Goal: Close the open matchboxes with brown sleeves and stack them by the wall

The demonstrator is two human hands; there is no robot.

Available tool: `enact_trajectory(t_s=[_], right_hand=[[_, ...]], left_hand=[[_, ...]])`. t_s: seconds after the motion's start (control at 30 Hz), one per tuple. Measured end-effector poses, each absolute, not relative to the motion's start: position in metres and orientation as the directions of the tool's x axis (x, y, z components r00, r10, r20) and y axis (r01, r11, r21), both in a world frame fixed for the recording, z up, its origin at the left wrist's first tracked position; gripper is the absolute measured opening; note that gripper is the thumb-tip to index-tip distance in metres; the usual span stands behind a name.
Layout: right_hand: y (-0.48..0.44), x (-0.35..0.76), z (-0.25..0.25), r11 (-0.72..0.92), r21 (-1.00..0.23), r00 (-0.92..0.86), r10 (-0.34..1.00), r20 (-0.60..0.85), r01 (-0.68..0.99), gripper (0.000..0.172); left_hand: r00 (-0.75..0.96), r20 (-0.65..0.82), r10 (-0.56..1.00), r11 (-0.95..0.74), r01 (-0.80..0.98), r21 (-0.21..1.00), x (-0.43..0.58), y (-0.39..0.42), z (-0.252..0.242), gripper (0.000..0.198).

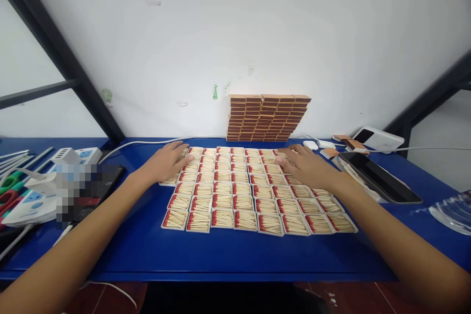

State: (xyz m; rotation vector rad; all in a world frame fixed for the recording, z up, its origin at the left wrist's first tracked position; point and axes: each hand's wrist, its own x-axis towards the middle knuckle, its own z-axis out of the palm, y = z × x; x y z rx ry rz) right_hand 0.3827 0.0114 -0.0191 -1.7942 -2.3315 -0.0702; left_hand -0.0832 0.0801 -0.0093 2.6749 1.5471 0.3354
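Rows of open matchbox trays point(222, 202), full of red-tipped matches, lie side by side on the blue desk. My left hand point(171, 161) rests at the back left corner of this block, fingers stretched over the trays there. At the back right, my right hand point(303, 164) lies across other trays with its fingers spread. Both hands appear to touch the trays and hide some of them; neither grips anything. Behind the block, a stack of matchbox sleeves point(265, 120) with brown striking sides stands against the wall.
To the left are a power strip point(33, 206) with plugs, scissors point(11, 189) and a blurred dark object. On the right lie a phone point(379, 176), a white device point(379, 140), a few loose matchboxes point(356, 147) and a clear plastic item point(452, 213). A white cable runs along the wall.
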Motion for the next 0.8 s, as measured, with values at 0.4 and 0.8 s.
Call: enact_trajectory(t_s=[0.4,0.8], right_hand=[[0.051,0.396,-0.025,0.403,-0.190,-0.366,0.908,0.202,0.895,0.068],[0.042,0.411,-0.017,0.336,-0.213,-0.262,0.913,0.313,0.917,0.057]], left_hand=[[0.601,0.151,0.785,-0.620,0.760,0.197,-0.046,0.091,0.002,0.071],[0.588,0.186,0.787,-0.617,0.760,0.207,-0.051,0.076,-0.002,0.063]])
